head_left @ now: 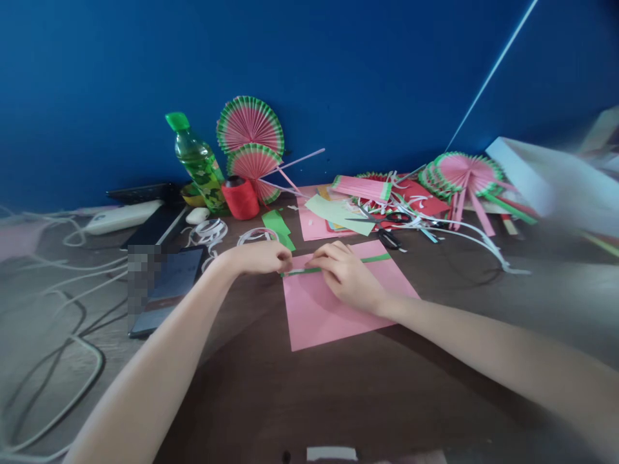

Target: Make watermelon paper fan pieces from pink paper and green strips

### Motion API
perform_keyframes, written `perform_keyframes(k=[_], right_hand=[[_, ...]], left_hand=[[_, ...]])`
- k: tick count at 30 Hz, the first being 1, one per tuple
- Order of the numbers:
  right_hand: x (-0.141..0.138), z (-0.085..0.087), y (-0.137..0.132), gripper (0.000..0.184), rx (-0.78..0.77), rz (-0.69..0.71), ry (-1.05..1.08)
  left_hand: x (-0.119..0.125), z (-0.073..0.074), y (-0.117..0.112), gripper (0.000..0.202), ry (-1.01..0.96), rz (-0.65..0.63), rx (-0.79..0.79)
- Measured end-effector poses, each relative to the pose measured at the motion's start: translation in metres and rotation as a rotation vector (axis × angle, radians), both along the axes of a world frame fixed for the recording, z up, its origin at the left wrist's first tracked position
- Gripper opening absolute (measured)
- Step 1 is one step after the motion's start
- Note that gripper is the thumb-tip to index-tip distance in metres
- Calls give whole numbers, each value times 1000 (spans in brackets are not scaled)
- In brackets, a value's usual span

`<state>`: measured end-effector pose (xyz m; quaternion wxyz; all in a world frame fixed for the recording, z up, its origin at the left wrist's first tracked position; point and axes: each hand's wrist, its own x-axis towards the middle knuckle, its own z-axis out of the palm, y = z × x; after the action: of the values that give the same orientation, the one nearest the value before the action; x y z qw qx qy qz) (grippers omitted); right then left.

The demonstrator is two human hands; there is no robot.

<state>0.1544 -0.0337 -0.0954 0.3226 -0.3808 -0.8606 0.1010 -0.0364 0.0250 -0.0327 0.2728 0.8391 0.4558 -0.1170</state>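
Note:
A pink paper sheet (329, 316) lies on the dark table, with a narrow green strip (376, 258) running along its far edge. My left hand (264, 258) is closed at the sheet's far left corner, its fingertips curled by the strip's left end. Whatever those fingers pinch is hidden. Over the middle of the strip, my right hand (345, 274) bends its fingers and thumb together, with the palm above the sheet. A small whitish patch shows on the strip between both hands. What the right fingertips hold, if anything, is too small to make out.
Behind the sheet lie scissors (387, 219), pale green paper (338, 212) and green scraps (278, 227). Folded pink fans (251, 125) lean on the blue wall near a green bottle (196, 158) and red roll (240, 198). A phone (174, 283) and cables (91, 348) lie left.

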Motion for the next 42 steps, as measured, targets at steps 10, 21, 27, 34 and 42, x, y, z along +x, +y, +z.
perform_keyframes(k=[10,21,27,34,42], right_hand=[[0,-1,0,35,0,7,-28],[1,-7,3,36,38,31,-29],[1,-9,4,44,54,42,-108],[1,-9,5,38,30,63,-151],[0,-6,4,38,12,70,-140]], left_hand=[[1,1,-1,13,15,-9,6],[3,1,-1,15,51,-37,35],[3,0,0,13,36,-20,16],[4,-2,-1,13,63,-22,43],[13,0,-10,14,172,33,127]])
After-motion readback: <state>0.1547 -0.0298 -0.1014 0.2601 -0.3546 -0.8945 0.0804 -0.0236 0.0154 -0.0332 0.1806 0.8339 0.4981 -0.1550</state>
